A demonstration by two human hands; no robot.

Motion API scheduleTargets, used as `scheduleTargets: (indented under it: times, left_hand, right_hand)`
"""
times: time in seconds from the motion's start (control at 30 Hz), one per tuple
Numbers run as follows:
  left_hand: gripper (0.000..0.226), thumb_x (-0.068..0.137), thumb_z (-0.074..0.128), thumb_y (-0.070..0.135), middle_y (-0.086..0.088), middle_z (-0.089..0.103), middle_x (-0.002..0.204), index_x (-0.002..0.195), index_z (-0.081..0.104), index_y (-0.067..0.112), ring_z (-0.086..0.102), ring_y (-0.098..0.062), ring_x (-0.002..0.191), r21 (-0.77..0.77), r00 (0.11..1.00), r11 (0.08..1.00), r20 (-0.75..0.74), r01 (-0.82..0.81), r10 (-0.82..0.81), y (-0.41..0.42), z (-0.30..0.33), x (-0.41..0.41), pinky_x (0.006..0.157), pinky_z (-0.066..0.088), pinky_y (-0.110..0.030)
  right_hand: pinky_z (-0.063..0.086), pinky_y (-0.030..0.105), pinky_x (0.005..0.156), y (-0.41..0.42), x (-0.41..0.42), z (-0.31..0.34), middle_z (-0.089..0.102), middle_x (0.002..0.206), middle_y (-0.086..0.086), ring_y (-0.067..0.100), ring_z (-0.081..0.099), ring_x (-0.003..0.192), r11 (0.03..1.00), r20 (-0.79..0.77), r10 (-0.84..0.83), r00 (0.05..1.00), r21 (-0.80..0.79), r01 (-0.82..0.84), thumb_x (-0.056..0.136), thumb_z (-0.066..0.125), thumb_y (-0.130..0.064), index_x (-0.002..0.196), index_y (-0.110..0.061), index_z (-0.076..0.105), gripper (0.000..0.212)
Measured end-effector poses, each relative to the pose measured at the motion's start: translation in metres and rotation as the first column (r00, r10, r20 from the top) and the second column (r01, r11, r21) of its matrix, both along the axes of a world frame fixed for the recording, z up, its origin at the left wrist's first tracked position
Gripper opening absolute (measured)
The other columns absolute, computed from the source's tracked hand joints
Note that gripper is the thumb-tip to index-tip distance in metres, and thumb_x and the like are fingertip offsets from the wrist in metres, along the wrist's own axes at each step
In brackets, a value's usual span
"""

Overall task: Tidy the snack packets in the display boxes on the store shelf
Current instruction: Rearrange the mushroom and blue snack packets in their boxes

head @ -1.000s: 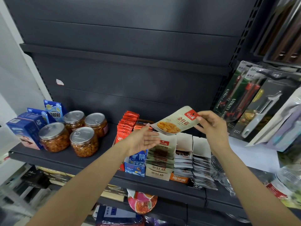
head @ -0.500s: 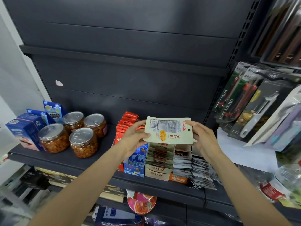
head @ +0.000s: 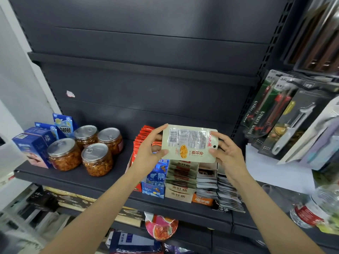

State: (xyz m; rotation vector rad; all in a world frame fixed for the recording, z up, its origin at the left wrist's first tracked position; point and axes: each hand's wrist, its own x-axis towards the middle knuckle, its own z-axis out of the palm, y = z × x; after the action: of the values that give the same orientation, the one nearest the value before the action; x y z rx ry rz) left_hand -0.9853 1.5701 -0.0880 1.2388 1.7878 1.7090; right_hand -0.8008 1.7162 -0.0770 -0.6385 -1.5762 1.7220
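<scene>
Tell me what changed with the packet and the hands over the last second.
The beige snack packet was flipped from its printed front to its barcode back. The left hand, open a second ago, took hold of its left edge; the right hand kept its grip. The display boxes and jars stayed put.

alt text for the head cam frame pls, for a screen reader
Both hands, left hand and right hand, hold a beige snack packet by its side edges, barcode side showing, above display boxes of packets on a dark store shelf; four jars stand left.
</scene>
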Motion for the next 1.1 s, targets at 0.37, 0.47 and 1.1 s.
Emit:
scheduleTargets:
  times: [0.37, 0.47, 1.1]
  left_hand:
    - [0.049, 0.088, 0.057, -0.005, -0.007, 0.068, 0.111, 0.125, 0.056, 0.026, 0.066, -0.02, 0.1, -0.169, 0.882, 0.976, 0.469, 0.14, -0.045, 0.003, 0.002, -0.011, 0.065, 0.056, -0.025]
    - [0.039, 0.09, 0.057, -0.001, -0.01, 0.07, 0.11, 0.123, 0.059, 0.019, 0.065, -0.023, 0.102, -0.185, 0.809, 0.956, 0.583, 0.227, -0.08, 0.002, 0.003, -0.015, 0.055, 0.053, -0.018]
    - [0.064, 0.076, 0.077, 0.024, -0.003, 0.046, 0.135, 0.133, 0.048, 0.016, 0.045, -0.021, 0.123, -0.499, 0.877, 0.862, -0.449, -0.088, -0.17, 0.029, -0.052, -0.024, 0.099, 0.04, -0.03]
  right_hand:
    - [0.051, 0.023, 0.071, 0.005, 0.001, 0.008, 0.071, 0.104, 0.003, 0.017, 0.064, 0.098, 0.998, 0.071, -0.028, 0.997, 0.061, 0.024, 0.091, 0.038, 0.005, 0.104, -0.017, 0.07, 0.041]
    - [0.048, 0.013, 0.081, 0.006, 0.0, 0.009, 0.064, 0.111, 0.0, 0.014, 0.059, 0.106, 0.936, 0.139, -0.138, 0.981, 0.342, 0.083, 0.087, 0.055, 0.007, 0.089, -0.028, 0.07, 0.038]
    - [0.049, 0.023, 0.069, 0.013, 0.01, 0.015, 0.066, 0.09, -0.004, 0.001, 0.057, 0.076, 0.706, 0.178, -0.422, 0.889, 0.679, 0.2, 0.087, 0.065, -0.014, 0.099, -0.01, 0.073, 0.016]
